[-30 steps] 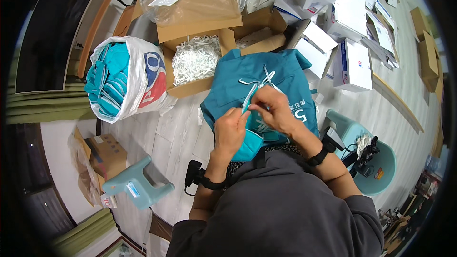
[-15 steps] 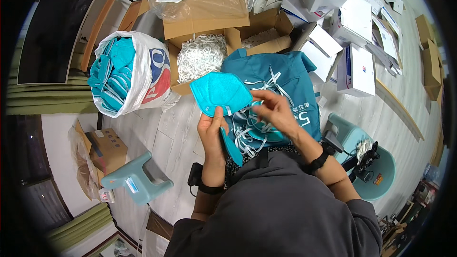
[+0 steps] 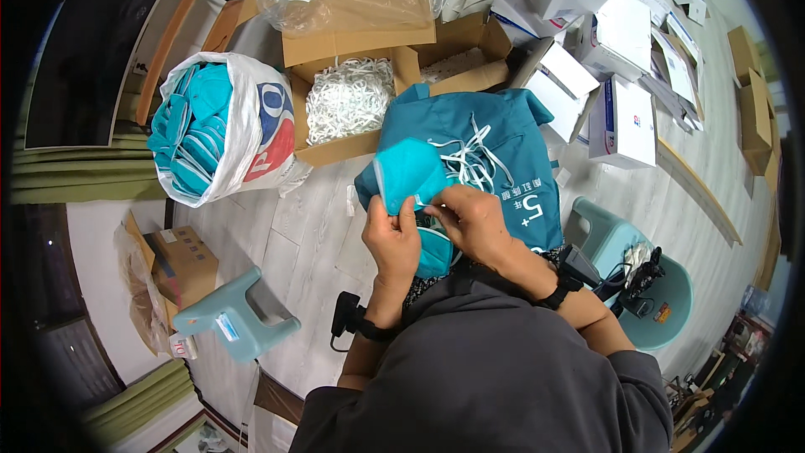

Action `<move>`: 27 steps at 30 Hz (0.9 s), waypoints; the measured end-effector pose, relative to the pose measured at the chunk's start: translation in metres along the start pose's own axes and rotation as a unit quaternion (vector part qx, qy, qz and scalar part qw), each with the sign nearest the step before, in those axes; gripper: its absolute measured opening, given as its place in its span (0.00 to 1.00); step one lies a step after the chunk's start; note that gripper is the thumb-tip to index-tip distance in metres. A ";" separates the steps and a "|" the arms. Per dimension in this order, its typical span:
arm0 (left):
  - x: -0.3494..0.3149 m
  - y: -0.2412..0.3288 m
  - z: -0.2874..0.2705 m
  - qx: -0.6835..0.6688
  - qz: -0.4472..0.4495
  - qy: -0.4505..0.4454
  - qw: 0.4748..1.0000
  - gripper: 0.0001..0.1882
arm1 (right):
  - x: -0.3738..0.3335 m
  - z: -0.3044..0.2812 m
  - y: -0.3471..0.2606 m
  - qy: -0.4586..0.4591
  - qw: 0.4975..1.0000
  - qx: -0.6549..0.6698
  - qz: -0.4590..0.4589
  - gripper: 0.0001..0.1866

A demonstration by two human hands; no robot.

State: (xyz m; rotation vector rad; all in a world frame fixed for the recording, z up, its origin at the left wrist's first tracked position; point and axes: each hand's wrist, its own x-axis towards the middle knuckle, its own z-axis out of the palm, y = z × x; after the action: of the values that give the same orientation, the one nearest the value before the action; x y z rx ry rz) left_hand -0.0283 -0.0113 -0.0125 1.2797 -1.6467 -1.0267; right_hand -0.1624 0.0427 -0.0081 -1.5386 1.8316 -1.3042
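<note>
- The bright teal mask (image 3: 412,169) is up in front of the person, over the near left part of a dark teal cloth bag (image 3: 449,109) that lies across the lap.
- The left hand (image 3: 391,239) holds it by its lower edge, thumb on the near face and fingers behind.
- The right hand (image 3: 476,216) is at the mask's lower right corner, its fingers curled in close; whether they pinch the edge, a strap or nothing cannot be told.
- The mask looks very light and soft, with enough body in its panel to stand up from a grip at one edge (the seamed rim is probably its firmest part).
- Its fabric seems matt rather than slippery, and it would likely crease before it tore; a light pinch on the rim should serve better than a squeeze across the middle.
- The thin white straps (image 3: 478,164) lying loose on the bag look limp and easy to tangle, so one is best taken near an end.
- A second teal mask (image 3: 433,253) shows below the hands; whether it rests on the lap or hangs from the left hand's fingers is unclear.
- The right fingertips are partly hidden by that hand itself, the mask's far face is out of sight, and the strap ends are lost in their tangle.
</note>
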 end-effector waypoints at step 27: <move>0.038 -0.047 -0.026 -0.467 -0.422 -0.052 0.775 0.31 | 0.003 0.000 -0.002 -0.032 0.981 0.161 -0.101 0.09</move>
State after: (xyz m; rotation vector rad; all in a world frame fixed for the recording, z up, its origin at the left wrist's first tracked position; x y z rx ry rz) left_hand 0.0051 -0.0589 -0.0431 1.1964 -0.3159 -2.1136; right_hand -0.1622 0.0402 -0.0062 -1.5942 1.3709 -1.5343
